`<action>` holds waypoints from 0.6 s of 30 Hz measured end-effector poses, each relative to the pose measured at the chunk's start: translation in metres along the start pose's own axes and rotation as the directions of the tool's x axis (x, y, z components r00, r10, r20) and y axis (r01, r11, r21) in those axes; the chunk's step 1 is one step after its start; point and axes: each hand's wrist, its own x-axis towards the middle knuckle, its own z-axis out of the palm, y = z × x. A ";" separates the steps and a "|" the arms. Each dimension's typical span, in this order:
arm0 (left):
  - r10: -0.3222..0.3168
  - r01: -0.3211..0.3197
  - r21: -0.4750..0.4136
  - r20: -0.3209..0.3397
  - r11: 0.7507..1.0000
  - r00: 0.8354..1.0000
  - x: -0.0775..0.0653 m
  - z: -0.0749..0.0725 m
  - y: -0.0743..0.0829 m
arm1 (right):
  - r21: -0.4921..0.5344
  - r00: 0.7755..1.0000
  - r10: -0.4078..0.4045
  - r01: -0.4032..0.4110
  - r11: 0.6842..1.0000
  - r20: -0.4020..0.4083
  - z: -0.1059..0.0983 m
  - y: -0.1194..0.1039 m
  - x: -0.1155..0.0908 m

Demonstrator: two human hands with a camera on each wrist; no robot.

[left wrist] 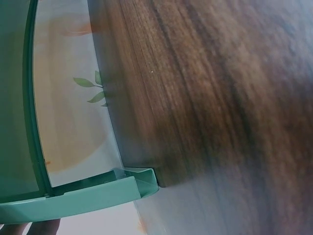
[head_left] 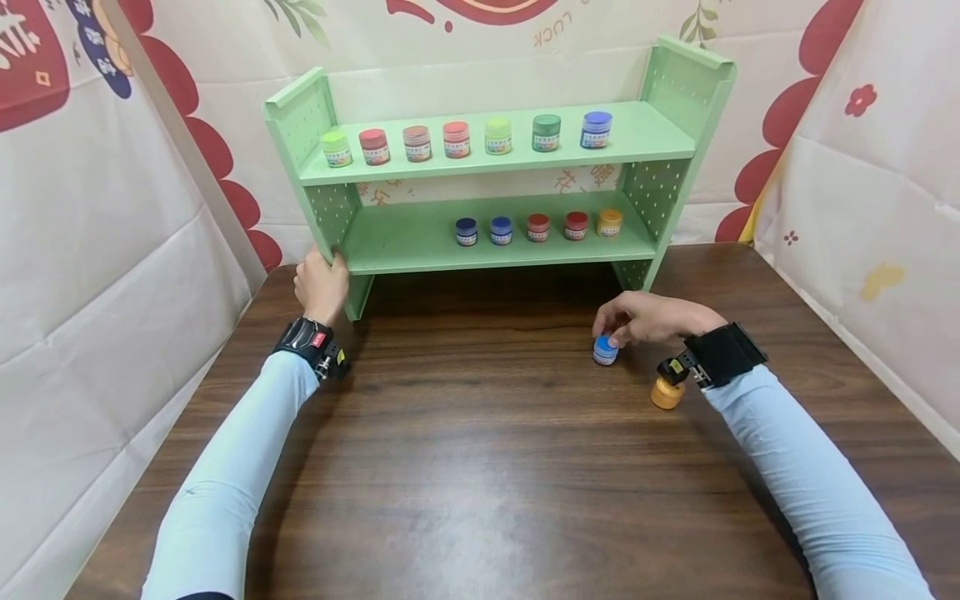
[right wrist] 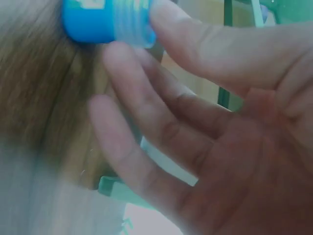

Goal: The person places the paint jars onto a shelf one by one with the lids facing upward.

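My right hand [head_left: 648, 318] pinches a small blue jar [head_left: 604, 350] by its lid between thumb and fingers, just above or on the table; which of the two I cannot tell. In the right wrist view the thumb [right wrist: 178, 34] lies against the ribbed lid of the blue jar [right wrist: 90, 22], while the other fingers spread below. My left hand [head_left: 321, 287] grips the left side panel of the green two-tier shelf [head_left: 495, 265]. Only dim fingertips [left wrist: 44, 227] show behind the panel in the left wrist view. A yellow-orange jar [head_left: 666, 393] stands beneath my right wrist.
Several jars stand along the upper tier, from a light green jar [head_left: 336, 148] to a blue-lidded jar [head_left: 596, 130]. On the lower tier several more run from a dark blue jar [head_left: 466, 232] to a yellow jar [head_left: 609, 222]. Printed cloth [head_left: 862, 250] surrounds the brown table [head_left: 465, 467].
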 end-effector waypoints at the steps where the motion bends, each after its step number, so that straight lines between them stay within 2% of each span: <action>1: -0.001 0.001 0.000 0.000 1.000 1.000 0.000 0.000 0.000 | 0.012 1.000 0.001 -0.001 1.000 -0.010 0.000 0.002 0.000; 5: -0.004 0.004 -0.003 0.003 1.000 1.000 0.000 0.000 0.000 | 0.029 0.999 0.000 0.002 1.000 -0.043 -0.001 0.008 0.001; 9: -0.004 0.004 -0.002 0.001 1.000 1.000 0.000 0.000 0.000 | 0.012 0.999 -0.006 0.006 1.000 -0.036 -0.003 0.008 0.001; 18: -0.008 0.008 0.002 0.005 1.000 1.000 -0.001 -0.001 -0.001 | -0.121 1.000 0.001 -0.004 0.993 -0.024 -0.002 0.003 0.001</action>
